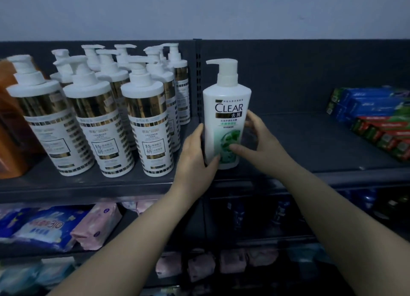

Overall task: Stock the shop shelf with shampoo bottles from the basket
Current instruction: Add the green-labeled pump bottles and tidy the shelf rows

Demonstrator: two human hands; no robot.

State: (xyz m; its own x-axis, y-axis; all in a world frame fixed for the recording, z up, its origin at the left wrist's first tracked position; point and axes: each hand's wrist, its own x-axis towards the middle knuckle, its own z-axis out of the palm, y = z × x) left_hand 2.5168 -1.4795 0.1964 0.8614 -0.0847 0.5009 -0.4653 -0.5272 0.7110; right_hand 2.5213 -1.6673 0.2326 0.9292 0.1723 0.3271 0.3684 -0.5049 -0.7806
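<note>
The person's left hand (195, 155) and right hand (261, 144) both grip the lower body of the Clear shampoo bottle (226, 118), one on each flank, with the thumbs over its green label. The bottle stands upright on the dark metal shelf (310, 140), close to the front lip. It is tall, smooth glossy plastic with a white pump on top, so it could probably tip forward off the lip if released before its base sits flat. Just left of the bottle are a perforated upright (198, 73) and crowded cylindrical gold-banded pump bottles (146, 118), which a sideways nudge might topple. Well to its right lie flat cardboard cartons (377, 122). The basket is out of view.
</note>
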